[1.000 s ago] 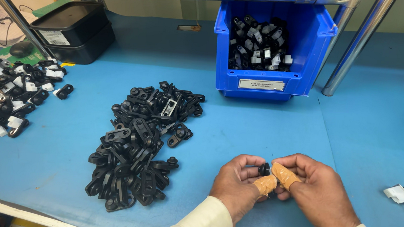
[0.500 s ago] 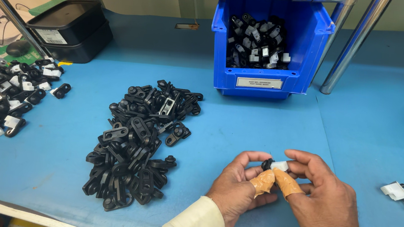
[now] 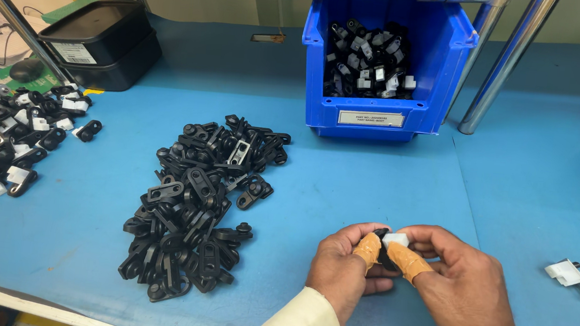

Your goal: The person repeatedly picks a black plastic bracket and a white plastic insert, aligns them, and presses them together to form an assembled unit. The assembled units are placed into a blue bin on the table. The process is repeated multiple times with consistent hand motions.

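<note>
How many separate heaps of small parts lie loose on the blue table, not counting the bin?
2. A heap of black parts lies mid-table, left of the hands. A heap of black-and-white parts lies at the table's left edge, partly cut off by the frame, so more may be hidden.

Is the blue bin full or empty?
Partly full: the blue bin holds black and white parts heaped below its rim.

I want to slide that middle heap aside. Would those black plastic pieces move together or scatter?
The black pieces lie loose and tangled, so a push would probably drag some and scatter others. They look stiff and light. Being flat, they seem unlikely to roll on the blue table.
</note>
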